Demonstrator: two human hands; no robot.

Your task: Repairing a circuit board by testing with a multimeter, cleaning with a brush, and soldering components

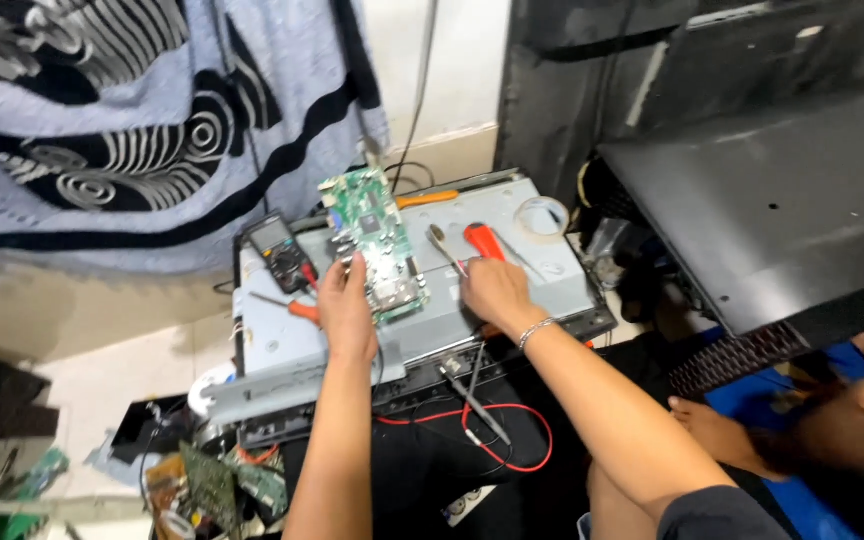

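Here, in the head view, the left hand [344,300] pinches the lower edge of a green circuit board [375,245], its grip closed on the board, which lies on a grey sheet-metal chassis [512,290]. The right hand [492,290] rests just beside an orange-handled screwdriver [482,240]; whether its fingers close on anything I cannot tell. The board is best lifted by its edges, level, avoiding bristly solder points. Near the board lie a black multimeter [277,250] and a glossy tape roll [540,216]; red wire [512,440] loops below.

Dark multimeter [279,250] screen, seemingly blank, left of board
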